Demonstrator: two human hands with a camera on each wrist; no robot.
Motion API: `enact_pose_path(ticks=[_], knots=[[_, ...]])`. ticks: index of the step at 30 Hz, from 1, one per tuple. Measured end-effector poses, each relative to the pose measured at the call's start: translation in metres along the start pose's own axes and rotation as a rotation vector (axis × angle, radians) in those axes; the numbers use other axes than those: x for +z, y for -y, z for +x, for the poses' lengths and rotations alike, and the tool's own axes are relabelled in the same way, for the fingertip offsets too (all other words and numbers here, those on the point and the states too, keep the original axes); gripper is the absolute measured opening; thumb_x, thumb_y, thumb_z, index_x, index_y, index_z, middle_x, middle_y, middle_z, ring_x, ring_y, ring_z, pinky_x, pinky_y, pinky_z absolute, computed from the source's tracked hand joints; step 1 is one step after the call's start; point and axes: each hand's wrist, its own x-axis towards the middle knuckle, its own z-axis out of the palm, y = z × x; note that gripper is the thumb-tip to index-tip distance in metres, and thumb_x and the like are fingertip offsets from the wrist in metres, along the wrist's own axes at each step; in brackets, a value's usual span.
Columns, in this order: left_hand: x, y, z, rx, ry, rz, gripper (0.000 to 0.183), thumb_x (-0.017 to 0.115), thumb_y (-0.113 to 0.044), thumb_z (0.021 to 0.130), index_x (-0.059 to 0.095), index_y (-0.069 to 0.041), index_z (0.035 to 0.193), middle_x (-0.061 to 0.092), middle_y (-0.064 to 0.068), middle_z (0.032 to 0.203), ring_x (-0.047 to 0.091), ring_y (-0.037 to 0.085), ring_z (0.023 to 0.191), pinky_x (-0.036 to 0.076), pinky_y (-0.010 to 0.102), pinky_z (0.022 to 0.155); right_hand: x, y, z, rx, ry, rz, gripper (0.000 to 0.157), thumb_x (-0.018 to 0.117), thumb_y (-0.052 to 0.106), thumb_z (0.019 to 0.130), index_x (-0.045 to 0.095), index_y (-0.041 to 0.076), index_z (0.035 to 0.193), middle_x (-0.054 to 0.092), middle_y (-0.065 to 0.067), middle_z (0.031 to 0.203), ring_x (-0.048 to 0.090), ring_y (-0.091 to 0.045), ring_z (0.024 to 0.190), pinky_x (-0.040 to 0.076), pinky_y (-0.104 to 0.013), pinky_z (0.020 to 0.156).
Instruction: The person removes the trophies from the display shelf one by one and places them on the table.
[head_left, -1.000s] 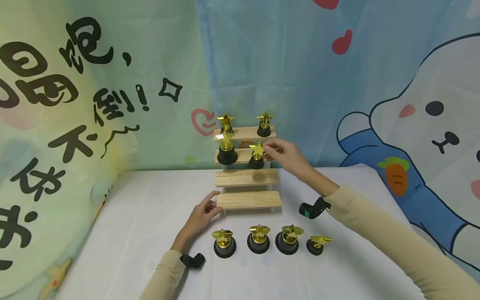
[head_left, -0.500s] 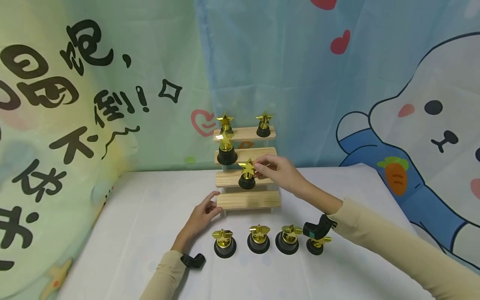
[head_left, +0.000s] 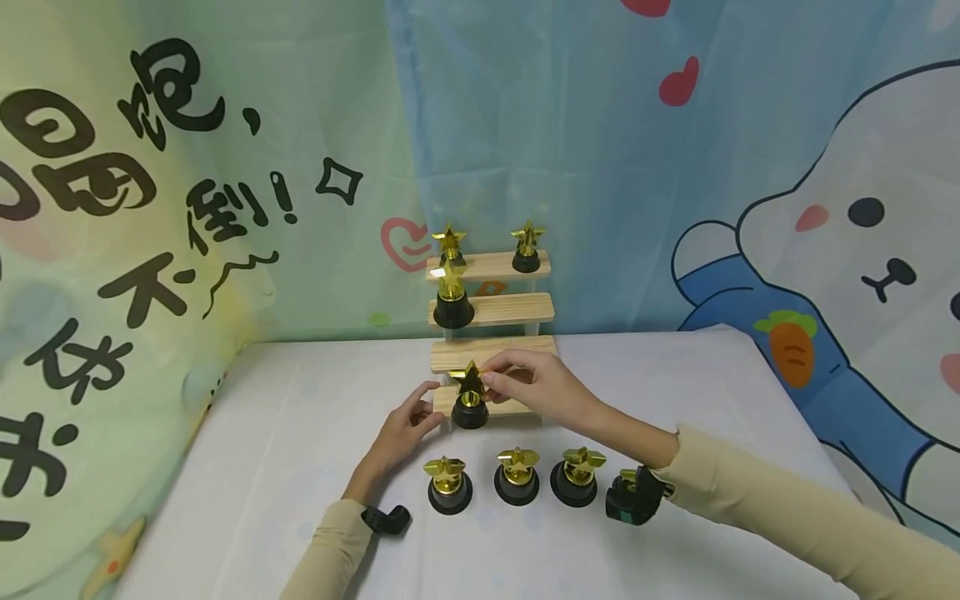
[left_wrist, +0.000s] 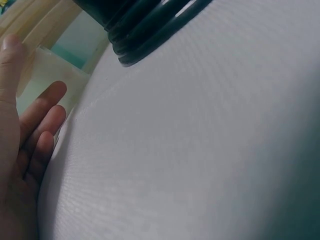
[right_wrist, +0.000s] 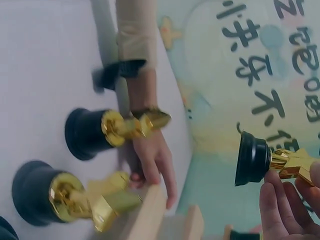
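Nearest me, my beige sleeves point(head_left: 750, 492) extend over the white-covered table point(head_left: 247, 467); each wrist carries a black wrist camera point(head_left: 386, 522). Ahead, four gold star trophies with black bases stand in a row: the leftmost trophy point(head_left: 447, 487), the second trophy point(head_left: 517, 479), the third trophy point(head_left: 577, 482) and the fourth trophy point(head_left: 628, 476), partly hidden by my right wrist camera.

Behind the row, my left hand point(head_left: 401, 435) is relaxed, thumb and fingers apart, touching the left end of the lowest shelf point(head_left: 513, 408). My right hand point(head_left: 546, 387) pinches the held trophy point(head_left: 470, 402) by its star. The held trophy is upright at the left part of the lowest shelf; I cannot tell whether its base makes contact.

Farther back rises the next shelf point(head_left: 456, 357). The third shelf point(head_left: 517, 309) supports a trophy at left point(head_left: 453, 307). The top shelf point(head_left: 491, 267) supports one trophy at each end. A printed backdrop point(head_left: 525, 108) hangs behind.
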Motion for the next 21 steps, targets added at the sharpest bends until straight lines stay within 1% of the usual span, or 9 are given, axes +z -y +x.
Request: enact_pose_path(ticks=[2,3,7,10,13,17,21], knots=[[0.003,0.01,0.002,-0.001,-0.011,0.006,0.051,0.064,-0.037,0.092,0.046,-0.032,0.139,0.07,0.002,0.093,0.057,0.01,0.074,0.046,0.021,0.067,0.006,0.001,-0.004,-0.013,0.021,0.009,0.02,0.06,0.02,0.097,0.068,0.006,0.11,0.069,-0.013,0.104,0.071,-0.019,0.087,0.057,-0.03,0.079],[0.003,0.011,0.003,-0.007,-0.012,0.009,0.051,0.064,-0.037,0.092,0.046,-0.031,0.139,0.07,0.002,0.094,0.058,0.011,0.074,0.046,0.022,0.068,0.009,0.001,-0.006,-0.012,0.032,0.021,0.02,0.06,0.019,0.097,0.068,0.006,0.11,0.068,-0.013,0.104,0.071,-0.019,0.087,0.057,-0.032,0.08],[0.003,0.012,0.002,-0.008,-0.015,0.014,0.054,0.065,-0.033,0.093,0.046,-0.023,0.142,0.071,0.002,0.094,0.059,0.01,0.076,0.047,0.022,0.069,0.02,0.001,-0.015,-0.012,0.083,0.061,0.021,0.06,0.019,0.097,0.067,0.005,0.111,0.067,-0.016,0.105,0.072,-0.017,0.086,0.057,-0.033,0.079],[0.003,0.011,0.002,0.004,-0.018,0.019,0.055,0.065,-0.028,0.093,0.044,-0.018,0.143,0.071,0.002,0.095,0.06,0.009,0.078,0.047,0.022,0.07,0.029,0.002,-0.02,-0.02,0.104,0.066,0.021,0.061,0.019,0.096,0.068,0.004,0.11,0.069,-0.016,0.103,0.072,-0.015,0.083,0.057,-0.029,0.077],[0.003,0.01,0.002,0.007,-0.013,0.019,0.055,0.065,-0.03,0.094,0.043,-0.018,0.143,0.071,0.003,0.095,0.06,0.009,0.077,0.047,0.022,0.07,0.037,0.002,-0.025,-0.041,0.119,0.041,0.02,0.062,0.019,0.095,0.069,0.005,0.108,0.071,-0.014,0.1,0.071,-0.011,0.081,0.057,-0.029,0.074],[0.003,0.008,0.002,-0.008,-0.01,0.007,0.056,0.064,-0.036,0.093,0.044,-0.02,0.143,0.07,0.003,0.094,0.058,0.01,0.075,0.046,0.022,0.068,0.047,-0.002,-0.032,-0.056,0.145,0.031,0.018,0.064,0.021,0.095,0.07,0.007,0.105,0.073,-0.011,0.096,0.071,-0.01,0.079,0.056,-0.027,0.073],[0.004,0.006,0.001,-0.027,-0.022,0.017,0.054,0.064,-0.033,0.093,0.045,-0.021,0.142,0.071,0.003,0.094,0.056,0.009,0.074,0.044,0.021,0.069,0.057,-0.006,-0.039,-0.065,0.163,0.03,0.017,0.065,0.021,0.094,0.071,0.009,0.104,0.074,-0.011,0.095,0.071,-0.011,0.076,0.055,-0.024,0.07]])
